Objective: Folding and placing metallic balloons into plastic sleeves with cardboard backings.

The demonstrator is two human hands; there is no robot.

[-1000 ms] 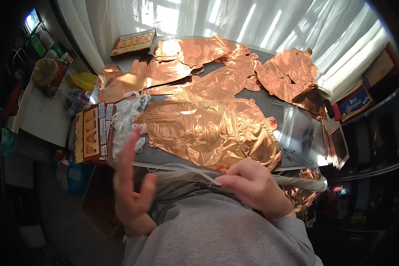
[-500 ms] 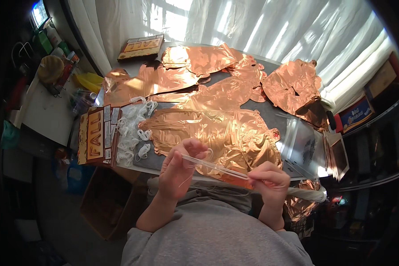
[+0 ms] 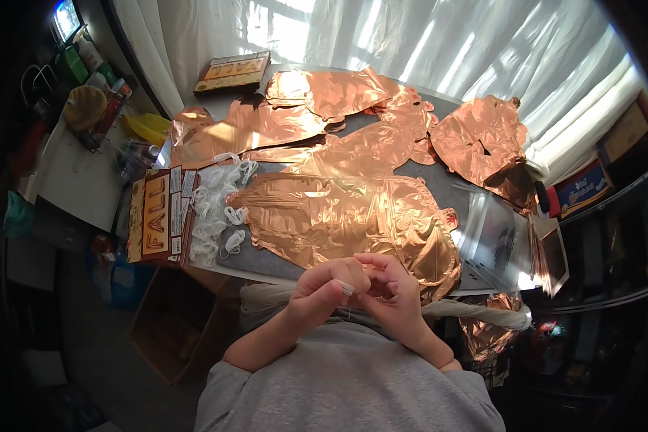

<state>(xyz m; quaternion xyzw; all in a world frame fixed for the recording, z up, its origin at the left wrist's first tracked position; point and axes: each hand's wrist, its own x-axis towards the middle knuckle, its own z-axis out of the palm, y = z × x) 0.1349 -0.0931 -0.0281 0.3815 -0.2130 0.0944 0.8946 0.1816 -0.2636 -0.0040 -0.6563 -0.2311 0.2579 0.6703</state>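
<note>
Close together over the near edge of the table are my two hands. A short folded bundle of white string (image 3: 346,289) shows between the fingers of my left hand (image 3: 320,286), which is closed round it. My right hand (image 3: 394,291) meets it with bent, pinching fingertips at the string, a loose end hanging below. Just beyond them lies a flat copper foil balloon (image 3: 331,212). To its left sits a heap of small white string bundles (image 3: 210,205), with one loose bundle (image 3: 232,243) beside it.
More copper foil balloons (image 3: 371,144) cover the back of the table. Printed cards (image 3: 153,223) lie left; a packet stack (image 3: 232,75) sits at the far left. Clear plastic sleeves (image 3: 493,234) are at right. A thick hank of pale string (image 3: 475,314) hangs along the front edge, near a cardboard box (image 3: 167,324).
My hands, apart with the string strands stretched between them before, have come together. The string is now gathered into a short fold in my left hand.
</note>
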